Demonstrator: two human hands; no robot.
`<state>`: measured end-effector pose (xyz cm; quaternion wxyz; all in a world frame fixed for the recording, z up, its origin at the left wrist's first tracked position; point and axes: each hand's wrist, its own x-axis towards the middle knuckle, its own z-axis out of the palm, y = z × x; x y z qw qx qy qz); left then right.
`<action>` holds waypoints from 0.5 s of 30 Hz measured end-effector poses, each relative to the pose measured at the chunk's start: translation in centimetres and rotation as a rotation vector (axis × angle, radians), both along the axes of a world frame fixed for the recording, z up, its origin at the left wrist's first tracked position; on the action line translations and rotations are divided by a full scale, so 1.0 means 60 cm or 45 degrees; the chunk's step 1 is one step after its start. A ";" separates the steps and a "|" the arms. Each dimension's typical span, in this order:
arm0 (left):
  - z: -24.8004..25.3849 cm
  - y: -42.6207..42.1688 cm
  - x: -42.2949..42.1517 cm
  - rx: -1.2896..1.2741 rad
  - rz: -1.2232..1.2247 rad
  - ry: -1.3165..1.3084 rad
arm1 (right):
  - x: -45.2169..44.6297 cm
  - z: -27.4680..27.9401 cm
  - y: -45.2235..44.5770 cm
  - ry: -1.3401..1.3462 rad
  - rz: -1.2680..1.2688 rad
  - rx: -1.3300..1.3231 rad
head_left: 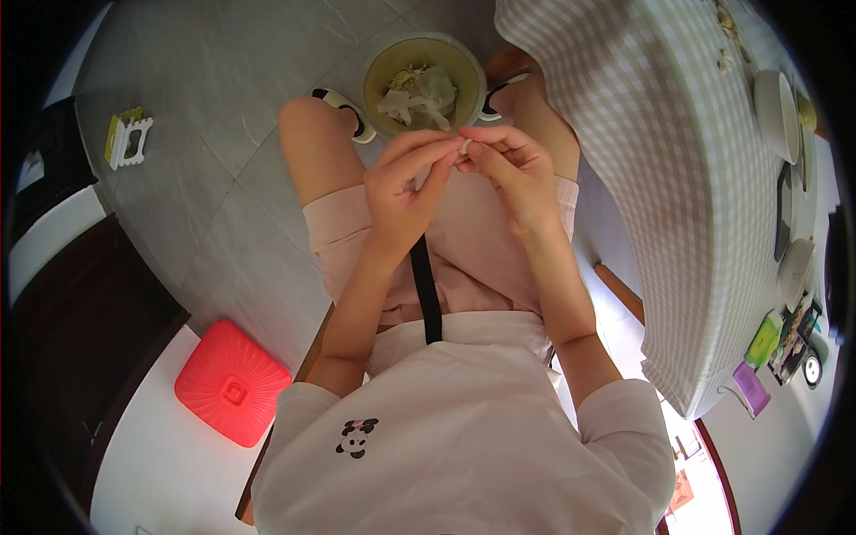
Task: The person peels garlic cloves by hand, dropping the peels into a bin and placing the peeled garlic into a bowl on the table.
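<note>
My left hand (406, 183) and my right hand (513, 174) meet above my lap, fingertips pinched together. Between them is a small whitish piece (466, 147) that looks like a garlic clove, partly covered by the fingers. Both thumbs and forefingers press on it. Just beyond the hands, on the floor between my feet, stands a round bin (373, 76). Crumpled clear plastic (432, 94) and pale scraps lie inside it.
At the right is a table with a checked cloth (615, 116), bearing pale garlic-like bits (727, 40), a white bowl (776, 116), a phone (784, 209) and a green packet (764, 339). A red stool (234, 383) and a small white-and-yellow stool (130, 140) stand at left.
</note>
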<state>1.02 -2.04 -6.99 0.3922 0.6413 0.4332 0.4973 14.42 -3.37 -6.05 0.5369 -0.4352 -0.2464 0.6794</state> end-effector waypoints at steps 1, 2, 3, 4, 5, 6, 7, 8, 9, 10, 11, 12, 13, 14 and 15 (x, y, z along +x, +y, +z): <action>-0.001 0.000 0.000 0.005 -0.007 0.005 | 0.000 0.000 0.000 -0.001 0.000 -0.003; -0.001 0.000 0.000 0.004 -0.006 0.005 | 0.000 -0.002 0.000 -0.001 0.001 -0.004; -0.002 0.000 0.000 0.005 -0.017 0.003 | 0.001 -0.005 -0.001 0.012 -0.004 -0.005; -0.002 0.000 0.000 0.005 -0.027 0.002 | 0.001 -0.008 -0.001 0.027 -0.008 -0.006; -0.002 0.000 0.000 0.005 -0.026 0.002 | 0.001 -0.009 -0.002 0.027 -0.007 -0.006; -0.003 -0.001 -0.001 0.014 -0.031 0.015 | 0.001 -0.010 -0.002 0.026 -0.008 -0.004; -0.003 -0.001 -0.001 0.023 -0.036 0.028 | 0.001 -0.011 -0.002 0.026 -0.008 -0.001; -0.003 -0.001 -0.001 0.023 -0.035 0.028 | 0.001 -0.011 -0.001 0.026 -0.008 -0.001; -0.003 -0.001 -0.001 0.024 -0.038 0.029 | 0.001 -0.011 -0.001 0.027 -0.002 0.005; -0.003 -0.001 0.000 0.024 -0.041 0.029 | 0.001 -0.011 -0.001 0.027 0.004 0.012; -0.003 -0.001 0.000 0.024 -0.041 0.029 | 0.001 -0.010 -0.002 0.027 0.004 0.012; -0.004 -0.001 0.000 0.020 -0.029 0.016 | 0.000 -0.007 -0.002 0.038 -0.004 -0.012; -0.004 -0.001 0.000 0.017 -0.017 0.003 | 0.000 -0.005 -0.002 0.048 -0.013 -0.035; -0.003 -0.001 0.000 0.017 -0.016 0.003 | 0.000 -0.004 -0.001 0.048 -0.012 -0.035; -0.002 -0.001 0.000 0.017 -0.010 0.001 | -0.001 -0.003 -0.001 0.047 -0.013 -0.023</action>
